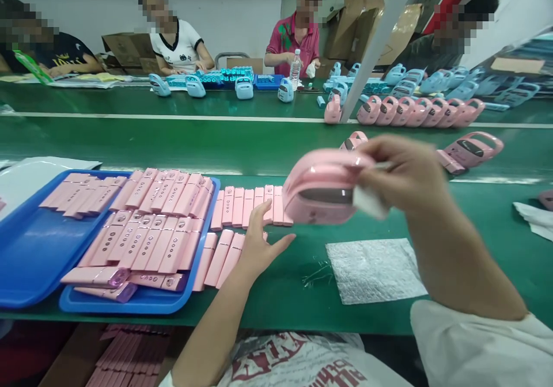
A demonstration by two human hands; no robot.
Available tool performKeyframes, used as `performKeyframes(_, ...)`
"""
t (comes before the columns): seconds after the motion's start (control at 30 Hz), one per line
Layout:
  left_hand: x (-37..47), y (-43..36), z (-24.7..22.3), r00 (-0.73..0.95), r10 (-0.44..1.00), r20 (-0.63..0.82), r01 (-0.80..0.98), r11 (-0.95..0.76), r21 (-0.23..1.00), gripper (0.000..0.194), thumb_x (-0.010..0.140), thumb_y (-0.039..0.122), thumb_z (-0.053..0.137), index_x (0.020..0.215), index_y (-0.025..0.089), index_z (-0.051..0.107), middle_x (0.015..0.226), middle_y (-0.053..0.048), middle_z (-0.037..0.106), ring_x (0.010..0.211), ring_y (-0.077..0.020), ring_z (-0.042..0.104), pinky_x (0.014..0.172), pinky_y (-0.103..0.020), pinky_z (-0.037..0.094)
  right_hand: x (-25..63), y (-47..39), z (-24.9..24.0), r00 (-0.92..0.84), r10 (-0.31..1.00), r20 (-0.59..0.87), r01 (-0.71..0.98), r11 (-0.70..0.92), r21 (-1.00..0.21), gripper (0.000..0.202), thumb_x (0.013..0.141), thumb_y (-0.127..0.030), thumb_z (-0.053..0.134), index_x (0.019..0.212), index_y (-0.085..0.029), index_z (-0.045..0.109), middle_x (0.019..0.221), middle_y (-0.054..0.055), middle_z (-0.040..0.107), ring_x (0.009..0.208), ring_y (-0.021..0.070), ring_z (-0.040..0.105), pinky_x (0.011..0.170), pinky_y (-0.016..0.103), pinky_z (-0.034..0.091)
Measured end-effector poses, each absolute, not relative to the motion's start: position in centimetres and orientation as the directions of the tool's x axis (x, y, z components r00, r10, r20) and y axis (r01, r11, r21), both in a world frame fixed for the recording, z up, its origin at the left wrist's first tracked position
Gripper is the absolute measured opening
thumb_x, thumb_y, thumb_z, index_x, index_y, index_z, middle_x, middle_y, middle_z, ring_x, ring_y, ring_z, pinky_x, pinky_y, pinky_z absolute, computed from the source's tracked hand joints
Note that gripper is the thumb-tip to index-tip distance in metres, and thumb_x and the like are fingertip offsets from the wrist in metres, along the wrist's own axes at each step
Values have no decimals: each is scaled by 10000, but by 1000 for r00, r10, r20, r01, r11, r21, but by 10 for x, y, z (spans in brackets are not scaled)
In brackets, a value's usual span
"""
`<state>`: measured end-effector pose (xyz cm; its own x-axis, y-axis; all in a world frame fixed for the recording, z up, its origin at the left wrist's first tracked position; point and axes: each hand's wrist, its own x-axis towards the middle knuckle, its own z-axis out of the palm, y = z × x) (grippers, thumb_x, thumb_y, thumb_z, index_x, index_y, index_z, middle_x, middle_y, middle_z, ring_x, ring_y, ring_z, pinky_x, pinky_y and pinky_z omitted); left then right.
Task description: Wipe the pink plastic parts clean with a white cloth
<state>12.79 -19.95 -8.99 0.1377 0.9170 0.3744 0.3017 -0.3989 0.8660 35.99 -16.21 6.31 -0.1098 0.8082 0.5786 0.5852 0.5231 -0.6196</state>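
Raised over the green bench, my right hand [401, 171] grips a pink plastic housing [319, 194] by its right end, with a white cloth [370, 201] pinched in the same fingers. The housing has a dark oval window facing me. My left hand [261, 243] is empty, its thumb and fingers apart, left of the housing and beside rows of pink bars [220, 257] on the bench. A blue tray [173, 303] to its left holds stacked pink bars. A white foam sheet [375, 272] lies below the housing.
Another blue tray [34, 260] stands at the far left. Pink housings [419, 112] line the divider at the back right, and one more [473, 148] lies nearer. Blue housings [244, 88] and a water bottle [296, 70] stand across the belt [173, 142], where several people sit.
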Motion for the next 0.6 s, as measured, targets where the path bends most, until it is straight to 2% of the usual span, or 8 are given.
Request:
performKeyframes(0.07,128,-195,-93,157,907,391,519,-412,749,546,838,330,614,1336,231,414,1342,-148,480,1271,-286,455,1002,-486,445,383,-145,92,181,690,701,598,489,-636,129,709,-236,605,770,-210,716,744,2,699,660,131,616,533,304,348)
performKeyframes(0.1,129,-193,-96,192,902,385,611,-417,672,494,849,311,593,1310,206,448,1328,-156,498,1281,-296,447,1025,-505,419,397,-133,105,272,592,758,608,505,-613,126,686,-292,639,737,-211,722,731,-17,704,692,142,622,544,340,318)
performKeyframes(0.17,133,-192,-101,277,900,335,744,-422,518,467,845,281,591,1284,164,483,1343,-186,496,1313,-332,410,1047,-535,383,427,-105,125,416,500,759,537,539,-649,164,636,-376,667,602,-216,671,611,-56,681,740,181,635,570,404,278)
performKeyframes(0.27,142,-195,-107,376,898,229,844,-434,315,548,806,244,638,1318,146,468,1417,-214,434,1363,-380,326,1057,-590,337,461,-61,125,512,550,660,421,509,-751,198,644,-323,688,490,-250,586,600,-61,657,840,193,656,563,316,354)
performKeyframes(0.33,147,-199,-107,427,885,186,859,-461,222,593,794,227,649,1346,150,449,1446,-201,409,1377,-383,298,1071,-614,299,468,-37,103,579,676,455,393,258,-883,250,713,-294,669,517,-283,516,651,-40,630,799,161,635,542,250,432)
performKeyframes(0.47,149,-204,-103,474,870,134,854,-491,173,610,809,253,630,1377,160,426,1461,-153,411,1369,-363,325,1086,-618,278,455,-5,34,561,791,244,420,-18,-907,292,704,-193,726,543,-197,483,594,-6,572,632,139,567,509,253,459)
performKeyframes(0.53,148,-203,-102,476,873,109,855,-488,175,608,823,280,615,1387,167,418,1466,-141,406,1365,-354,336,1087,-610,286,445,6,3,526,836,153,449,-120,-886,176,819,-263,659,753,-118,585,737,-8,601,678,99,580,608,246,507)
performKeyframes(0.6,146,-201,-102,480,873,86,856,-488,174,601,841,308,595,1397,178,409,1477,-128,393,1368,-343,333,1092,-597,290,437,17,-17,516,853,80,456,-195,-869,222,882,-327,587,943,-114,606,895,22,620,773,118,604,686,282,532)
